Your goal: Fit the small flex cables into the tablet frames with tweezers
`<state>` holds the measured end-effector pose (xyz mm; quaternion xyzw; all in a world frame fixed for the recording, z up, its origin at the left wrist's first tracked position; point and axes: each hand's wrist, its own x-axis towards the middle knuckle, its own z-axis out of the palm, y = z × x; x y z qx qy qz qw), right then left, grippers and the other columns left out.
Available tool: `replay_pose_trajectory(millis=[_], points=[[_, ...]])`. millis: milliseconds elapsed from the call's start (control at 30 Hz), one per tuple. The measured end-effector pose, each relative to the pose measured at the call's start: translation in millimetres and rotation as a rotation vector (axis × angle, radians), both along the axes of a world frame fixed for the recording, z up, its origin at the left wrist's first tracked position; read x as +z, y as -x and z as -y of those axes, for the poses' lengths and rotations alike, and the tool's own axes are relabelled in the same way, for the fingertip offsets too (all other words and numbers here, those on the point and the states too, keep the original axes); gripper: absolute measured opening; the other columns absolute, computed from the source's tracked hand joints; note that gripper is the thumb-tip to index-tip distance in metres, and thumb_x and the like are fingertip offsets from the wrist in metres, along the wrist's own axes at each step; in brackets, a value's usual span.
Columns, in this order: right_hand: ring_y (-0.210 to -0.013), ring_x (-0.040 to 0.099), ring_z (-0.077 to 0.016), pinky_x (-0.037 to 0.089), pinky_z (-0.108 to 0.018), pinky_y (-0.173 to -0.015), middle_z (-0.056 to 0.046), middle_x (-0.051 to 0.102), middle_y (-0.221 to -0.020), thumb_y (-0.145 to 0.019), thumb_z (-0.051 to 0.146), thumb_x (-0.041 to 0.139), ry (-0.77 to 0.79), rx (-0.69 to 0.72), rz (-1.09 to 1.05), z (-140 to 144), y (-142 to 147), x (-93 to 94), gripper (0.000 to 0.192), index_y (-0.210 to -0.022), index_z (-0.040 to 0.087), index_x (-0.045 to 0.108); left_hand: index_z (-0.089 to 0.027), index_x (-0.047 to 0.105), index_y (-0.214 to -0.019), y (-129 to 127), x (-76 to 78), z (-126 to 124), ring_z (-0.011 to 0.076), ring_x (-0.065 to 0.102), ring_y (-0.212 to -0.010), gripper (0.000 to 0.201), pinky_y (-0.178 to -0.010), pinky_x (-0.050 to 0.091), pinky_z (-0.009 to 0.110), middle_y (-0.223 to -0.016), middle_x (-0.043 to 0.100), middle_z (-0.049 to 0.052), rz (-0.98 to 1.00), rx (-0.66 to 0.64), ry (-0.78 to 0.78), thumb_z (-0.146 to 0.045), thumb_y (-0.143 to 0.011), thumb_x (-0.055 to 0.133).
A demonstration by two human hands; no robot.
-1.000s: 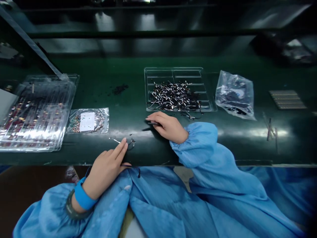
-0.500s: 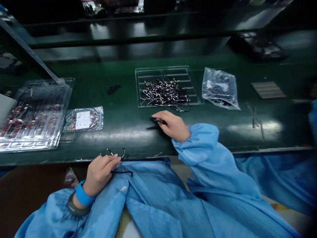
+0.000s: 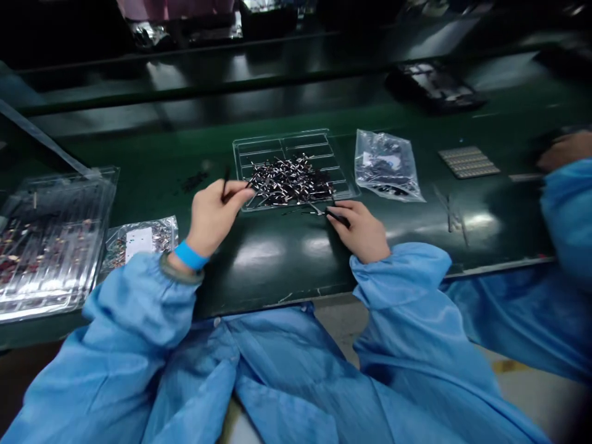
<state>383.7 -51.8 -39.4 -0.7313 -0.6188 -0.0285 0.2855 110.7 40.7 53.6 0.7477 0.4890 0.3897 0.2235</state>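
Note:
My left hand point(image 3: 215, 213), in a blue wristband, is at the left edge of a clear plastic tray point(image 3: 259, 145). Its thumb and fingers are pinched on thin black cable-like parts, partly hidden by the hand. A heap of small black and silver parts point(image 3: 289, 179) fills the front of the tray. Just off the tray's front right corner, my right hand point(image 3: 361, 231) is closed around a slim black tool point(image 3: 340, 217), whose exact kind I cannot make out. A few loose parts point(image 3: 314, 209) lie on the green table near its fingertips.
Right of the tray lies a clear bag point(image 3: 388, 165) of dark parts. Beyond it are a ridged panel point(image 3: 468, 161) and thin tools point(image 3: 451, 216). At left are a labelled bag point(image 3: 139, 240) and stacked clear trays point(image 3: 50, 246). Another person's hand point(image 3: 567, 151) shows at far right.
My left hand has risen from the table's front edge to the tray's left side. My right hand has shifted slightly right, keeping the black tool. The view has turned, and another person's hand has appeared.

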Motion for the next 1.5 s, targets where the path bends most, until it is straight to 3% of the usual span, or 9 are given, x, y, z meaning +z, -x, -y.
replay_pose_trajectory(millis=[133, 267, 567, 800, 967, 1133, 1333, 1433, 1500], points=[[-0.088, 0.066, -0.0203, 0.051, -0.030, -0.065, -0.006, 0.068, -0.099, -0.083, 0.029, 0.062, -0.024, -0.013, 0.006, -0.5, 4.4, 0.8, 0.010, -0.083, 0.022, 0.070, -0.017, 0.073, -0.093, -56.0, -19.7, -58.4, 0.0221, 0.064, -0.099, 0.017, -0.091, 0.048, 0.036, -0.099, 0.072, 0.005, 0.024, -0.089, 0.044, -0.021, -0.078, 0.067], [-0.082, 0.066, -0.0184, 0.048, -0.027, -0.059, -0.005, 0.067, -0.094, -0.084, 0.024, 0.061, -0.009, 0.022, 0.058, 1.5, 2.3, 4.6, 0.008, -0.084, 0.021, 0.069, -0.015, 0.071, -0.101, -72.9, -38.3, -77.1, 0.0253, 0.055, -0.119, 0.026, -0.105, 0.040, 0.039, -0.124, 0.062, 0.013, 0.029, -0.043, -0.005, -0.017, -0.076, 0.070], [-0.086, 0.065, -0.0168, 0.051, -0.027, -0.070, -0.004, 0.067, -0.097, -0.087, 0.019, 0.056, 0.001, 0.241, 0.037, 4.2, -5.4, 26.0, 0.011, -0.088, 0.023, 0.066, -0.016, 0.069, -0.090, -49.9, -46.6, -36.4, 0.0143, 0.065, -0.086, 0.015, -0.076, 0.053, 0.027, -0.092, 0.070, 0.005, 0.018, -0.324, -0.092, -0.022, -0.088, 0.055], [-0.093, 0.065, -0.0205, 0.053, -0.032, -0.078, -0.006, 0.067, -0.099, -0.087, 0.023, 0.057, -0.057, 0.267, -0.024, -58.4, -7.7, 33.4, 0.010, -0.090, 0.022, 0.066, -0.020, 0.069, -0.095, -46.6, -56.4, -9.6, 0.0185, 0.063, -0.103, 0.015, -0.083, 0.054, 0.030, -0.116, 0.064, 0.008, -0.125, -0.538, -0.159, -0.025, -0.088, 0.057], [-0.098, 0.064, -0.0229, 0.052, -0.037, -0.082, -0.009, 0.066, -0.107, -0.087, 0.025, 0.055, -0.125, 0.198, -0.037, -83.4, -13.7, 39.0, 0.017, -0.097, 0.021, 0.067, -0.020, 0.068, -0.100, -49.4, -62.4, -5.5, 0.0189, 0.064, -0.103, 0.019, -0.082, 0.055, 0.031, -0.119, 0.064, 0.008, -0.206, -0.532, -0.186, -0.027, -0.091, 0.052], [-0.096, 0.064, -0.0215, 0.051, -0.036, -0.086, -0.007, 0.070, -0.099, -0.088, 0.025, 0.051, -0.112, 0.202, -0.104, -85.5, -11.4, 35.5, 0.019, -0.095, 0.021, 0.068, -0.020, 0.069, -0.095, -46.6, -62.1, -7.9, 0.0183, 0.065, -0.098, 0.018, -0.080, 0.055, 0.031, -0.113, 0.067, 0.008, -0.132, -0.536, -0.095, -0.027, -0.090, 0.053], [-0.099, 0.063, -0.0218, 0.049, -0.037, -0.090, -0.007, 0.070, -0.102, -0.090, 0.029, 0.045, -0.080, 0.087, -0.119, -86.2, -13.3, 44.1, 0.025, -0.100, 0.022, 0.067, -0.018, 0.069, -0.090, -36.6, -43.0, -10.9, 0.0148, 0.066, -0.079, 0.027, -0.073, 0.053, 0.026, -0.084, 0.070, 0.005, 0.013, -0.464, 0.070, -0.033, -0.093, 0.047], [-0.097, 0.063, -0.0237, 0.048, -0.039, -0.090, -0.009, 0.069, -0.099, -0.089, 0.030, 0.048, -0.097, -0.051, -0.108, -91.7, -36.1, 59.9, 0.023, -0.096, 0.020, 0.068, -0.015, 0.069, -0.092, -27.6, -37.9, -11.5, 0.0109, 0.049, -0.045, 0.042, -0.048, 0.040, 0.023, -0.048, 0.051, -0.002, 0.178, -0.363, 0.346, -0.043, -0.095, 0.039], [-0.096, 0.062, -0.0255, 0.047, -0.040, -0.089, -0.011, 0.068, -0.097, -0.087, 0.029, 0.054, -0.006, -0.203, -0.123, -101.8, -64.0, 74.4, 0.023, -0.097, 0.016, 0.068, -0.013, 0.069, -0.089, -22.7, -38.8, -12.8, 0.0093, 0.035, -0.039, 0.046, -0.045, 0.033, 0.024, -0.041, 0.036, -0.006, 0.323, -0.267, 0.535, -0.049, -0.094, 0.040]])
